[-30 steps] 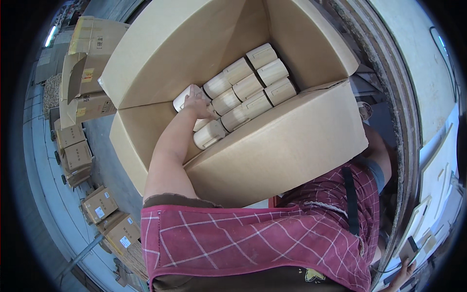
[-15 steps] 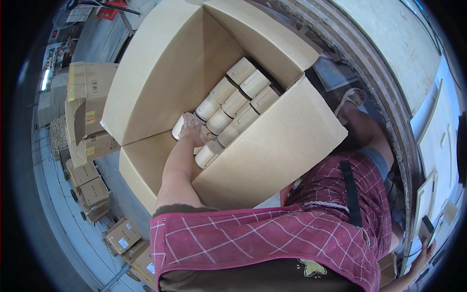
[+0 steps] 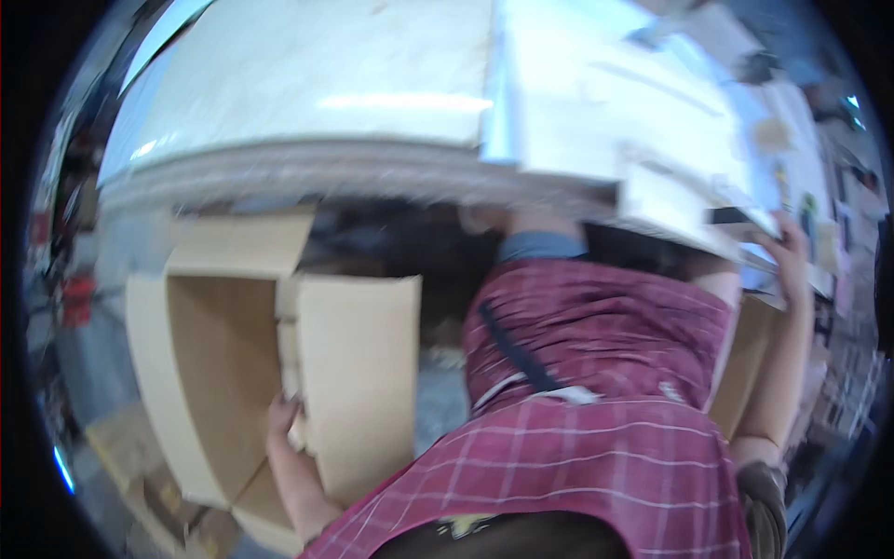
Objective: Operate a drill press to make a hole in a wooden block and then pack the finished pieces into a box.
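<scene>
My left hand (image 3: 282, 413) is down inside an open cardboard box (image 3: 361, 373), beside pale, wood-coloured pieces (image 3: 290, 347) packed along its inner right side. Blur and the box flap hide its fingertips, so whether it grips one of them cannot be told. Out to the right, my right hand (image 3: 790, 253) is at the bench, fingers bent around the edge of something flat and pale. A dark flat thing (image 3: 731, 216) lies just left of its fingers. The view is smeared by motion.
A long workbench (image 3: 307, 84) runs across the far side, with pale boards (image 3: 666, 200) on it. Another cardboard box (image 3: 745, 363) stands under my right arm. More cartons (image 3: 130, 447) are at the lower left. A red object (image 3: 79, 298) sits at the far left.
The view has swung to the right, so the box now appears at lower left and the bench spans the top. My left hand stays in the box; my right hand shows more fully.
</scene>
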Tool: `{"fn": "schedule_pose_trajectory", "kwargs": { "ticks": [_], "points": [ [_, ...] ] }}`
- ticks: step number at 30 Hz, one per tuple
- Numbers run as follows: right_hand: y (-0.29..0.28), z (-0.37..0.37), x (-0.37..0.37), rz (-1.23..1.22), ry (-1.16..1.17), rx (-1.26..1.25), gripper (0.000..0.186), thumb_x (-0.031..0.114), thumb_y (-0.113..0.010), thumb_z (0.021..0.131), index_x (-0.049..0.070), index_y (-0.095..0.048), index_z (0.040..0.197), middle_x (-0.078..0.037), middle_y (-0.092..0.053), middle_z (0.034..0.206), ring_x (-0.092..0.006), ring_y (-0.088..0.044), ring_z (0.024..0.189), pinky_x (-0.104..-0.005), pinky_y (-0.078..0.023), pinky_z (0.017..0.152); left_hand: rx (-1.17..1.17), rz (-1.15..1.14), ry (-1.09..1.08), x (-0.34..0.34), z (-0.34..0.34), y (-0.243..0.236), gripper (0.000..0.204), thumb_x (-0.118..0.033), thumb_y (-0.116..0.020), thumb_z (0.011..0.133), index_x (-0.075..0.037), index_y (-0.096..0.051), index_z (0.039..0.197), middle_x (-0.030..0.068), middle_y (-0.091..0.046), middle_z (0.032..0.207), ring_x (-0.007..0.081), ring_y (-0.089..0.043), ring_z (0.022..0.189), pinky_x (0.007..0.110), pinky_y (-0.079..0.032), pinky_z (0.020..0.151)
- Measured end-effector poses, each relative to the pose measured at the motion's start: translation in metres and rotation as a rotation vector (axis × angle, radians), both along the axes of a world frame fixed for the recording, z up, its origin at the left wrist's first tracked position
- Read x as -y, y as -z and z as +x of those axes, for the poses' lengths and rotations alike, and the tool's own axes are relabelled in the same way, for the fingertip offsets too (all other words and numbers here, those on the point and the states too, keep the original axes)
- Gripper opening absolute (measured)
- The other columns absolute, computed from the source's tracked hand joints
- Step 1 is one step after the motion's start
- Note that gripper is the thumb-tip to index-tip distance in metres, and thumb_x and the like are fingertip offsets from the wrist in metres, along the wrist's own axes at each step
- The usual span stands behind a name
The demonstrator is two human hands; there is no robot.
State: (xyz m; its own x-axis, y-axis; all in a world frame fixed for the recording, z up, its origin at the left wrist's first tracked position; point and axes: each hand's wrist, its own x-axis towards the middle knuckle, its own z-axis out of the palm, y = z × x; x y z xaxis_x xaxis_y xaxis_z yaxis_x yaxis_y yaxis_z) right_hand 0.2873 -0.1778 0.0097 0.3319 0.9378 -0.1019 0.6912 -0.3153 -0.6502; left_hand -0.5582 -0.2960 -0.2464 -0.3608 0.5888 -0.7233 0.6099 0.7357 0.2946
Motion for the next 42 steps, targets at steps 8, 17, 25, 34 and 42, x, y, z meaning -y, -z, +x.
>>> {"fn": "schedule_pose_trajectory", "kwargs": {
  "ticks": [8,17,25,34,42],
  "points": [
    [-0.014,-0.036,0.011,0.132,-0.082,-0.035,0.021,-0.004,-0.07,0.065,0.002,-0.061,0.082,0.0,-0.055,0.078,-0.0093,-0.051,0.076,-0.0227,-0.041,0.068,0.233,0.845,-0.066,-0.085,0.114,-0.209,0.042,-0.021,-0.055,0.086,0.002,-0.045,0.119,0.0091,-0.056,0.1,0.0144,-0.052,0.094,0.026,-0.039,0.085],
    [-0.008,-0.009,0.016,0.2,-0.05,-0.164,0.021,-0.001,-0.071,0.065,0.002,-0.062,0.084,0.0,-0.056,0.078,-0.0097,-0.051,0.073,-0.0233,-0.041,0.067,1.221,1.393,0.791,-0.126,0.3,-0.34,0.071,-0.046,-0.049,0.085,-0.005,-0.021,0.136,0.0053,-0.056,0.1,0.0229,-0.05,0.099,0.04,-0.036,0.092],
    [-0.002,0.013,0.029,0.343,-0.091,-0.094,0.021,0.0,-0.071,0.063,0.004,-0.063,0.082,-0.001,-0.054,0.074,-0.011,-0.049,0.068,-0.0241,-0.039,0.061,1.833,1.307,0.694,-0.096,0.428,-0.414,0.062,-0.043,-0.045,0.088,-0.011,-0.021,0.135,0.001,-0.052,0.078,0.019,-0.046,0.09,0.04,-0.039,0.077],
    [0.006,0.042,0.025,0.434,-0.112,-0.141,0.022,-0.005,-0.068,0.063,0.003,-0.061,0.082,-0.002,-0.052,0.077,-0.0116,-0.05,0.073,-0.0229,-0.039,0.066,1.877,0.963,0.124,0.021,0.488,-0.437,0.029,-0.025,-0.052,0.085,-0.024,-0.056,0.114,-0.001,-0.058,0.1,0.0251,-0.049,0.091,0.053,-0.038,0.077],
    [0.008,0.067,0.041,0.508,-0.147,-0.16,0.021,-0.004,-0.067,0.062,0.003,-0.062,0.081,-0.004,-0.055,0.078,-0.0141,-0.052,0.075,-0.0249,-0.041,0.068,1.785,1.172,0.071,-0.037,0.55,-0.462,0.032,-0.028,-0.051,0.086,-0.02,-0.052,0.116,-0.0013,-0.055,0.095,0.0228,-0.047,0.088,0.049,-0.037,0.075]
  ]
}}
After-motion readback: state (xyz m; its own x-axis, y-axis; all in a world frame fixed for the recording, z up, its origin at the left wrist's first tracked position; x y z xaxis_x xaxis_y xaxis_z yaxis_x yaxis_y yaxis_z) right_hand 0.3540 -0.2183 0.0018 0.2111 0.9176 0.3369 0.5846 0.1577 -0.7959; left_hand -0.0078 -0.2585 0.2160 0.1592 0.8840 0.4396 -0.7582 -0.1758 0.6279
